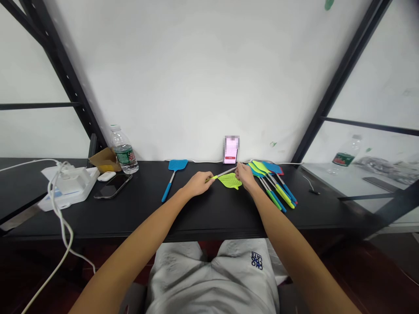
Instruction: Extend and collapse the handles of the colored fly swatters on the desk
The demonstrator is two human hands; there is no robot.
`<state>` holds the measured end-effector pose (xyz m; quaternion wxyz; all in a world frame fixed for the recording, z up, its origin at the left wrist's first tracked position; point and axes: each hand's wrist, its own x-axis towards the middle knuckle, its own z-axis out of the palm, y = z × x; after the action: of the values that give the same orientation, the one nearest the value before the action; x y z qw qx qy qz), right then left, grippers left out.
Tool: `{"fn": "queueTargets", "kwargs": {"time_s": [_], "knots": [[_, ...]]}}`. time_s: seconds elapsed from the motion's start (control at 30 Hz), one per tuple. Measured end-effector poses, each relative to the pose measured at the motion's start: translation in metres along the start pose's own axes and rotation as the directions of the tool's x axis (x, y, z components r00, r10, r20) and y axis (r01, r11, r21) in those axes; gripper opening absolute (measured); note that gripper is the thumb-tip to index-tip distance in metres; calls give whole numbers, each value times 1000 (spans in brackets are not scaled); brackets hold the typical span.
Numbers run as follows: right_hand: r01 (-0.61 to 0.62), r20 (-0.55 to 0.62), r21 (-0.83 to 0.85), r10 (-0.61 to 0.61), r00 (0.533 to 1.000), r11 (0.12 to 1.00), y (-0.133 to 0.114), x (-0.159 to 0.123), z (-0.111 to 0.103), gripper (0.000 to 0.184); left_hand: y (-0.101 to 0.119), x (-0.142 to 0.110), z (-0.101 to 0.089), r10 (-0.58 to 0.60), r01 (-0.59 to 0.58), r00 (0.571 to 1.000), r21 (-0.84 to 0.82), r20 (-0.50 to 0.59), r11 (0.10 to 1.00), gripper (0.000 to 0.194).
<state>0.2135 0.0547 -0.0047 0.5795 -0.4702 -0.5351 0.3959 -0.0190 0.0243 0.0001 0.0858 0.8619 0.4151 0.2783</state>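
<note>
My left hand (pixel 199 183) is closed around the yellow-green handle of a fly swatter (pixel 225 172), with its thin metal rod pointing right and slightly away. Fingers pinched, my right hand (pixel 244 173) grips the far end of that rod. Just below the rod is a yellow-green, leaf-shaped mesh swatter head (pixel 231 181), partly covered by my right fingers; I cannot tell whether it is joined to the rod. Left of my hands lies a blue fly swatter (pixel 172 176), its head toward the wall. Several blue, green and yellow-green swatters (pixel 275 187) lie in a bunch beside my right wrist.
A phone (pixel 231 150) leans against the wall behind my hands. At the left of the black table (pixel 209 218) are a water bottle (pixel 123 150), a cardboard box (pixel 105 160), a white case (pixel 106 176), another phone (pixel 113 186) and a white power strip (pixel 73 192) with cables.
</note>
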Motion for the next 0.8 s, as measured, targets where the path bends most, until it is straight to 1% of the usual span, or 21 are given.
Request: {"fn": "queueTargets", "kwargs": {"time_s": [0.1, 0.23, 0.3, 0.33, 0.4, 0.43, 0.5, 0.57, 0.63, 0.67, 0.7, 0.73, 0.77, 0.8], "knots": [[-22, 11, 45, 21, 1000, 999, -3, -5, 4, 44, 4, -1, 0, 6, -6, 1000, -4, 0, 1000, 25], [-27, 77, 11, 26, 997, 1000, -3, -7, 9, 46, 8, -3, 0, -8, 8, 1000, -17, 11, 1000, 26], [-18, 91, -35, 22, 996, 999, -2, -7, 9, 48, 10, -3, 0, -21, 22, 1000, -35, 23, 999, 26], [-6, 70, -77, 12, 997, 997, -2, -7, 8, 49, 10, -3, 0, -29, 30, 999, -40, 24, 999, 26], [28, -20, -224, -33, 999, 974, -2, -6, 5, 51, 11, -3, 0, -52, 53, 999, -33, 9, 998, 25], [36, -69, -325, -62, 996, 945, -2, -5, 3, 52, 12, -3, 0, -67, 67, 998, -21, -5, 998, 23], [11, -129, -535, -94, 987, 845, -3, -6, -1, 51, 11, -3, 0, -102, 102, 994, 12, -34, 995, 19], [-51, -130, -710, -60, 990, 702, -4, -8, -1, 56, 11, -2, 0, -141, 143, 989, 45, -51, 989, 18], [-103, -123, -824, 3, 992, 558, -4, -12, 2, 70, 11, -2, -1, -180, 184, 982, 78, -55, 980, 19], [-119, -119, -858, 32, 992, 499, -4, -13, 4, 77, 10, -2, -1, -197, 201, 979, 91, -53, 975, 21], [-129, -116, -879, 58, 992, 458, -4, -14, 7, 82, 10, -2, -1, -212, 216, 976, 102, -50, 971, 22], [-137, -114, -889, 78, 990, 437, -4, -14, 9, 85, 10, -2, -1, -226, 230, 973, 110, -46, 967, 23], [-146, -116, -889, 96, 989, 433, -3, -13, 10, 87, 10, -2, -1, -236, 240, 971, 116, -43, 964, 23], [-157, -118, -880, 113, 987, 448, -2, -12, 10, 87, 10, -2, 0, -243, 246, 969, 121, -42, 962, 23]]}}
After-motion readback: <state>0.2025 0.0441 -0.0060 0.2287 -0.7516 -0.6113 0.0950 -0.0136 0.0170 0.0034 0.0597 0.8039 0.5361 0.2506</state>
